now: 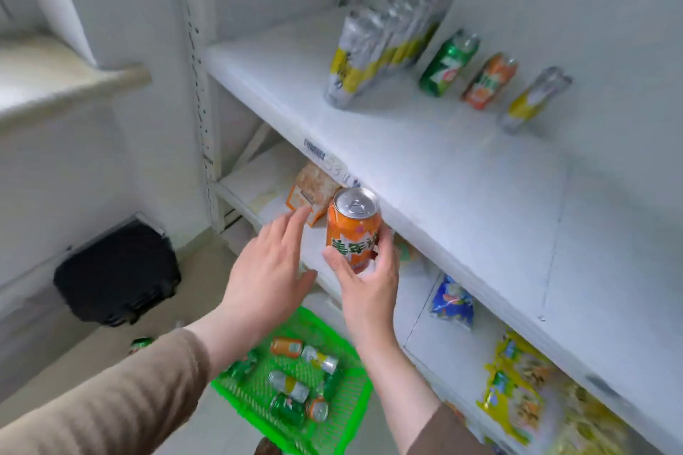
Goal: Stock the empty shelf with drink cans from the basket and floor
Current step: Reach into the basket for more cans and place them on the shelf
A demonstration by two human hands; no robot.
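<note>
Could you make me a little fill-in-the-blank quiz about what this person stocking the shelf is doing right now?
1. The right hand holds an upright ____ can.
2. The left hand is open and holds ____.
3. The basket on the floor is ____ in colour.
4. The single green can stands on the ____.

Missing words: orange; nothing; green; shelf

Orange can point(353, 229), green mesh basket point(354, 403), white shelf point(462, 174), black bin point(118, 273)

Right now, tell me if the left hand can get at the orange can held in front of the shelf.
Probably yes: the left hand is open beside the orange can with nothing between them; only the right hand grips its lower part.
</note>
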